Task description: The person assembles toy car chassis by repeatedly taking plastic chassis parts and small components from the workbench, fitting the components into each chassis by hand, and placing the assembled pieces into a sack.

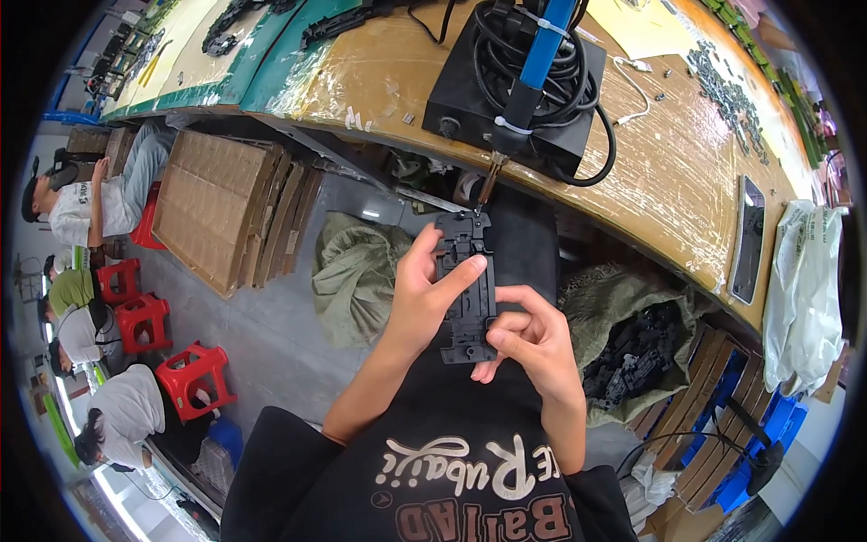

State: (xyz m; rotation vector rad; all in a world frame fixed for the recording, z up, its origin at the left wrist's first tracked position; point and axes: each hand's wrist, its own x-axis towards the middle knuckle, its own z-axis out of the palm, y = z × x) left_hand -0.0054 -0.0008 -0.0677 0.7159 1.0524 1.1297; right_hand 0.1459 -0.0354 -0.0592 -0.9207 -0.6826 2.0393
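Note:
A long black plastic part (470, 307) with moulded ribs and recesses is held upright in front of my chest, between both hands. My left hand (423, 289) grips its left edge, the thumb lying across its face near the upper end. Lower down, my right hand (533, 343) has thumb and fingers closed on its right edge. A blue-handled tool that looks like a soldering iron (542, 54) points its metal tip down at the part's top end; whether they touch I cannot tell. Under the tool, a coiled black cable (497, 54) rests on a black box (452, 99).
The bench (379, 72) carries small dark parts (731, 99), a white cable (632, 99) and a phone (748, 239). An open sack of black parts (637, 348) stands to my right. Flattened cardboard (212, 203), a green sack (357, 271), red stools (194, 379) and seated people are at left.

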